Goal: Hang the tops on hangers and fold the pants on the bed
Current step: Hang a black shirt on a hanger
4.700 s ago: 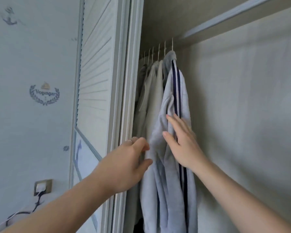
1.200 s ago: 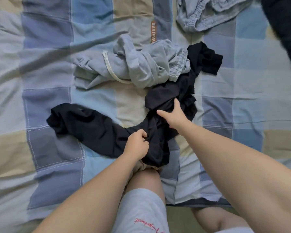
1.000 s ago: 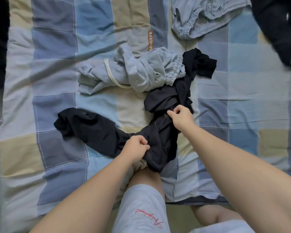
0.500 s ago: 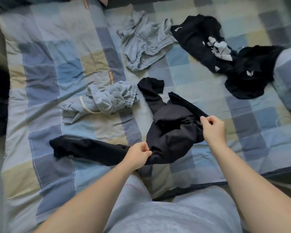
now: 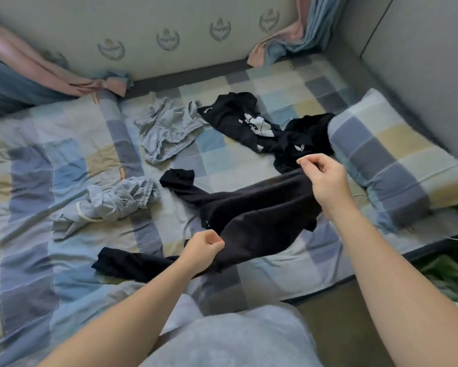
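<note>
Black pants point(image 5: 249, 215) hang stretched between my two hands above the checked bed point(image 5: 50, 160). My left hand point(image 5: 202, 250) grips the waist end near the bed's front edge, and my right hand point(image 5: 324, 181) pinches the cloth higher up on the right. One black leg trails left on the cover, the other points toward the bed's middle. Crumpled grey pants point(image 5: 116, 202) lie to the left. A second grey garment point(image 5: 167, 131) lies farther back. Two black garments with white prints point(image 5: 251, 125) point(image 5: 304, 141) lie at the back right.
A checked pillow point(image 5: 391, 157) lies at the right end of the bed, against a grey wall. Pink and blue curtains point(image 5: 32, 72) hang at the back left and back right. My knees in grey shorts point(image 5: 230, 337) press the bed's front edge.
I left the wardrobe for the bed and gripped the black pants with both hands. In the last second my right hand pulled the cloth up and to the right, spreading it out.
</note>
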Available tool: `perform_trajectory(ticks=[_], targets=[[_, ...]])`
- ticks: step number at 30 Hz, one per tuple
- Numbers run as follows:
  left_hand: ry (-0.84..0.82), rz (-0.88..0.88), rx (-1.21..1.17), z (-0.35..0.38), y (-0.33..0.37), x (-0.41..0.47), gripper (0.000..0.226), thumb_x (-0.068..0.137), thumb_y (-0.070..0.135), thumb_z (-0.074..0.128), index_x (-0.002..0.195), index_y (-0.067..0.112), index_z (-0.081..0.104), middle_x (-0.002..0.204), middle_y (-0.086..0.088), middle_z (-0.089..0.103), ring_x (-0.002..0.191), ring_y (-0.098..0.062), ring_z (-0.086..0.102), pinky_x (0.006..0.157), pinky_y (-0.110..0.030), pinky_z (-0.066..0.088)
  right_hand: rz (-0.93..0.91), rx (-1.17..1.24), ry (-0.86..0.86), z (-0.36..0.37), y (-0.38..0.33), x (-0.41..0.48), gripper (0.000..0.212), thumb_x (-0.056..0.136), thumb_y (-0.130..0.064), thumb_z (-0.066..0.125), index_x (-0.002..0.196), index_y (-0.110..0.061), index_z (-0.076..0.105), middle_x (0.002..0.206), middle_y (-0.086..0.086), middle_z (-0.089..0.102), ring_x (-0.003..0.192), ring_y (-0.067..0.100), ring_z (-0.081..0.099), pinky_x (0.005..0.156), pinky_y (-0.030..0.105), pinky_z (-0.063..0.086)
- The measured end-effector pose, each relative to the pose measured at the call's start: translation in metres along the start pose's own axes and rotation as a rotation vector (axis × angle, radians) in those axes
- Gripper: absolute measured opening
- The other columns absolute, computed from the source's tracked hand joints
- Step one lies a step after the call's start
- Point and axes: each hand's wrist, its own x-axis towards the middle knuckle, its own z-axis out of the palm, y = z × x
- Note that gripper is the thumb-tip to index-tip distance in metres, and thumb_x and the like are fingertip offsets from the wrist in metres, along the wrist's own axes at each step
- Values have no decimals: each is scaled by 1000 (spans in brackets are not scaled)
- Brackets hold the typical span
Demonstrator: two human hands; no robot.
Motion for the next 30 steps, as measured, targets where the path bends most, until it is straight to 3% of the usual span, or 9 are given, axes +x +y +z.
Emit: perform_trajectory(ticks=[3,6,10,16,18,22,24,27,30], targets=[[-41,128,-55,10,59,-28,5,89,36,69,94,36,68,96,21,71,91,2,66,68,-15,49,59,33,-88,-24,-41,-10,23,99,-18,61,83,-25,74,74,-11,68,65,2,58,58,14,48],[-76,241,-121,11,110,-56,29,84,44,74,111,39,63,114,22,67,100,4,64,75,-14,51,102,109,-210,-33,-79,-28,25,101,-17,58,84,-24,75,69,-8,66,57,7,61,49,20,48],[-20,372,-144,-4,149,-90,64,76,52,79,130,34,53,126,19,57,112,-1,57,88,-19,45,72,200,-321,-31,-125,-51,17,101,-11,57,97,-13,74,83,3,73,80,25,75,60,32,59],[165,457,-165,-28,166,-125,79,58,74,75,125,38,52,119,15,64,115,-10,60,100,-41,48,-68,202,-510,0,-182,-83,31,92,10,58,114,-9,68,101,14,76,99,28,73,88,34,59],[222,458,-231,-39,160,-133,63,66,66,72,121,39,55,113,15,67,111,-12,63,95,-42,50,-159,137,-507,18,-202,-95,36,89,14,58,114,-10,67,100,9,78,98,24,74,88,31,59],[314,416,-275,-87,124,-140,9,94,22,59,90,15,63,81,-4,69,79,-27,64,66,-36,46,-347,4,-320,65,-237,-120,30,89,8,59,106,-15,68,90,-1,78,90,13,74,84,29,58],[371,372,-286,-122,99,-142,13,93,6,52,84,11,59,74,-8,64,70,-29,60,59,-33,40,-440,-78,-201,89,-249,-129,24,89,2,63,101,-17,69,85,-4,76,85,10,72,80,31,59],[515,309,-385,-180,67,-155,27,85,-7,43,90,14,59,74,-6,62,60,-16,54,51,-28,41,-542,-174,-109,122,-260,-139,15,89,-5,67,90,-20,69,77,-3,71,75,18,68,71,35,55],[683,337,-472,-235,41,-171,27,88,-6,44,92,15,61,80,-6,66,66,-15,57,54,-24,45,-642,-297,-71,155,-265,-149,11,88,-8,71,87,-19,70,89,1,62,89,25,60,81,31,48]])
